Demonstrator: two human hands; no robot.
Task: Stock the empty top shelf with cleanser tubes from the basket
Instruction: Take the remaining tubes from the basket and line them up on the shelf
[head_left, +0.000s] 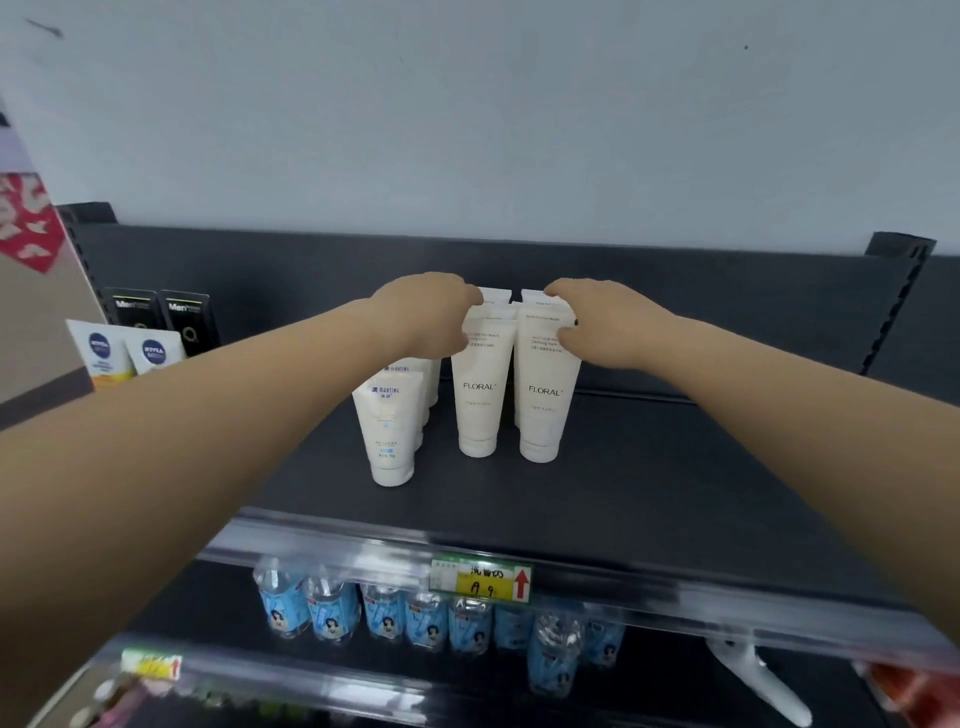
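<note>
We see blue-labelled water bottles standing in a row on the lower shelf, with a yellow price tag bearing a red arrow just above them.

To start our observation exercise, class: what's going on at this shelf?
A person is stocking the top shelf. The left hand grips the top of the left FLORAL tube, and the right hand grips the top of the right FLORAL tube. Both tubes stand cap-down at the front of two short rows. A row of MANTING tubes stands just left of them.
</note>
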